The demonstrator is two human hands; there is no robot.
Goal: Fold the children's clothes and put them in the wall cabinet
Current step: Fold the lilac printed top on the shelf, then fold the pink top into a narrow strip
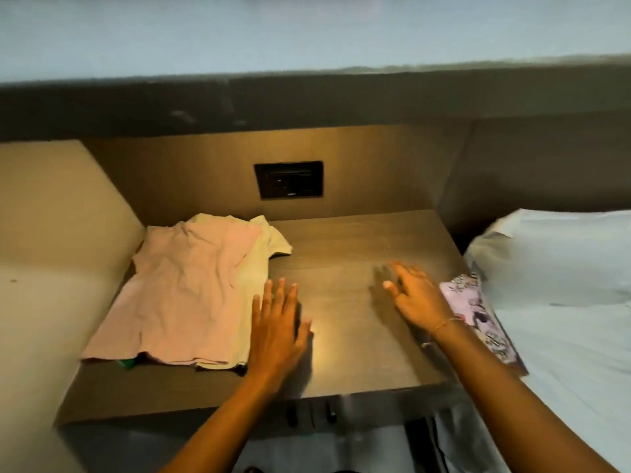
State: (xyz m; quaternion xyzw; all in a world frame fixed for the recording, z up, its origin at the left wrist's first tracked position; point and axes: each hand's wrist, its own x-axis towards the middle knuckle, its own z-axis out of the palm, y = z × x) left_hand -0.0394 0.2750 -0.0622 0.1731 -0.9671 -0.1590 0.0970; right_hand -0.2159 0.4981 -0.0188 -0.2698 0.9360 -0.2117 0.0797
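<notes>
Pink stack: a soft pink cotton kids' top lies flat on a pale cream short-sleeved top at the left of the shelf, with a scrap of green fabric peeking out underneath. None of it looks folded yet, and the front hems sit close to the shelf's front edge, so a careless tug could drag the whole lot off.

Left hand: the left hand is flat, fingers straight and together, holding nothing, just beside the cream top's right edge. If it sweeps left it'll bunch both layers instead of smoothing them.

Shelf: the grey-brown wooden shelf top is bare between the hands. There's a black socket panel on the back wall.

Right hand: the right hand has its fingers spread, nothing in it, and it's blurry, so I can't tell if it touches the wood.

Purple top: a lilac printed garment hangs over the shelf's right edge by the wrist. A nudge from that arm could slide it down the gap.

Bed: white bedding is on the far right.

Cabinet: I can't tell where it is.
</notes>
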